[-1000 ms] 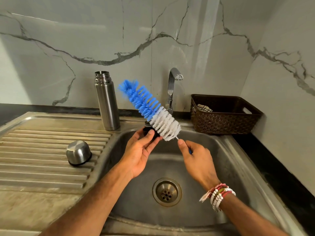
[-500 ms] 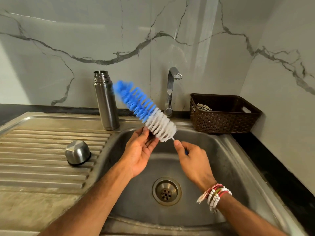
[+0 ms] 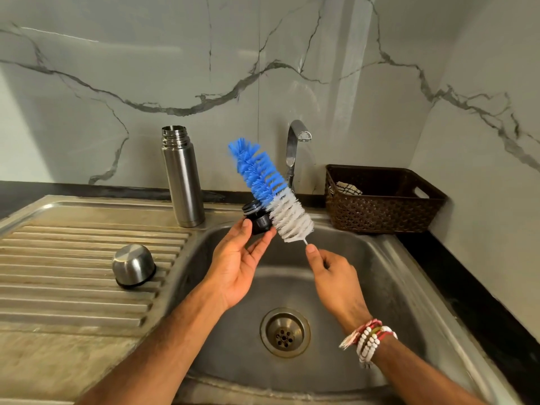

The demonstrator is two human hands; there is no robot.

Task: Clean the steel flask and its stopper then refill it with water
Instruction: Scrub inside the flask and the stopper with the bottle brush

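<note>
Closest to me, the drain (image 3: 285, 332) sits at six o'clock in the steel sink (image 3: 394, 287), with both forearms reaching in over the basin. The right wrist wears beaded bracelets (image 3: 368, 341). Above the drain, the left hand (image 3: 236, 267) is turned palm up, and its fingers (image 3: 264, 241) and thumb pinch the black stopper (image 3: 257, 218) at their tips, over the basin's far edge. At three o'clock from it, the right hand (image 3: 333, 276) has its fingers curled round the thin handle of a bottle brush (image 3: 268, 191). The brush slants up toward eleven o'clock, and its white bristles lie against the stopper's right side, blue bristles above.

Out at nine o'clock a steel cup lid (image 3: 133, 266) lies mouth down on the ribbed drainboard (image 3: 73, 258). Farther back, at eleven o'clock, the steel flask (image 3: 182, 176) stands upright and uncapped on the sink's rear ledge, well apart from both hands. The tap (image 3: 293, 153) rises at twelve o'clock. At two o'clock a brown woven basket (image 3: 382, 206) holds a checked cloth (image 3: 347, 188), on the dark desk (image 3: 467, 302) by the marble wall.
</note>
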